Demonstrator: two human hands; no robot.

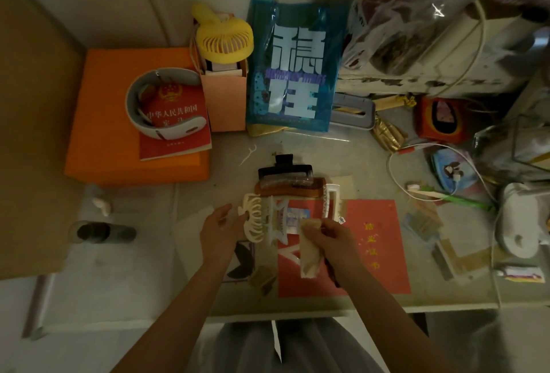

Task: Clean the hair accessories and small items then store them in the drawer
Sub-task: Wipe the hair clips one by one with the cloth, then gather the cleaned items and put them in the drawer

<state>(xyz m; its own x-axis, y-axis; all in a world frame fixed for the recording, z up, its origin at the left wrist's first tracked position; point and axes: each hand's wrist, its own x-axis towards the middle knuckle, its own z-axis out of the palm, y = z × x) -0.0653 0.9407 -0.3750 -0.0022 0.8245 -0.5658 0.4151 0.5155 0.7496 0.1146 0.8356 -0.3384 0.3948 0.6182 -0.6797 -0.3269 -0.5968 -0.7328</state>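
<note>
Here the person works at a cluttered desk point(372, 164), hair accessories bunched just ahead of both hands, probably gathered there so each can be wiped in turn. The right hand point(333, 238) has its fingers curled round a folded beige cloth point(311, 253), held upright, likely the wiper for the cleaning step. The left hand point(218, 229) is relaxed, fingers loosely extended, fingertips touching or nearly touching the cream claw clip point(253, 220); exact contact is hard to tell. It holds nothing. Judgement: it is there to steady or pick up that clip so the cloth can reach it.

Just right of the cream clip lies a white claw clip point(278, 217), partly over a red booklet point(378, 244). Another white clip point(331, 200) sits beyond the right hand. Behind them a brown comb point(285, 191) lies crosswise, with a black claw clip point(285, 173) resting against it at the back. A floss pick point(248, 153) lies apart, further back left.

No drawer is in view, so storing looks not yet begun; the task seems early, in the wiping stage.

Elsewhere: an orange box point(104, 122) on the left, a yellow handheld fan point(223, 39) behind it, a blue bag point(293, 74) standing at the back, a white cable point(416, 152) to the right.
</note>
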